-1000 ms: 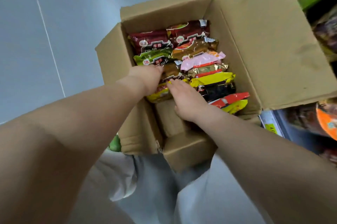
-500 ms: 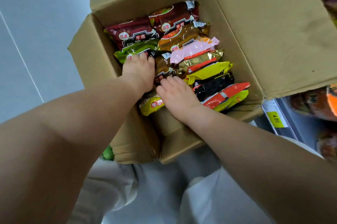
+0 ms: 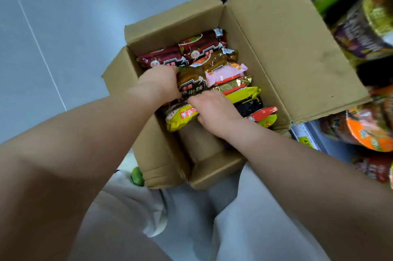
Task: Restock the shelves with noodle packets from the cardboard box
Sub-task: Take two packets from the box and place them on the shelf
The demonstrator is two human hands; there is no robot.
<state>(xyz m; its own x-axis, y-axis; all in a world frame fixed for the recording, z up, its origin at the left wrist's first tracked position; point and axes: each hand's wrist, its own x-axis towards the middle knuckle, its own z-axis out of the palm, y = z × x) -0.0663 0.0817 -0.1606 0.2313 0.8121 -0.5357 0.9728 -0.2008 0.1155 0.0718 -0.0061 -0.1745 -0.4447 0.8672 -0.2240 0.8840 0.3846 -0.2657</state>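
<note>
Head view: the step in hand is extraction of stock from the open brown cardboard box (image 3: 170, 20), which sits on the floor directly in front of the person. No packet has cleared the box rim, so restocking appears to be at the pick-up stage. The box holds two rows of flat foil noodle packets standing on edge. Maroon packets (image 3: 161, 59) sit against the far wall of the box. A pink packet (image 3: 225, 73) lies mid-box in the right-hand row. A yellow packet (image 3: 180, 117) lies nearest the near wall of the box. The left hand (image 3: 161, 84) is inside the box on the left-hand row, fingers curled tightly over the far edge of the dark brown noodle packet (image 3: 191, 84). The right hand (image 3: 212, 109) is mid-box, palm above the yellow packet, fingers curled narrow over the near edge of the dark brown noodle packet. Its fingertips are hidden among the wrappers. The packet is thus clamped between both hands, inside the box. The next move calls for a straight upward lift clear of the rim, then a transfer to the stocked shelves (image 3: 370, 128) just to the right of the box. The neighbouring packets are tightly packed and may drag upward with the lift.
</note>
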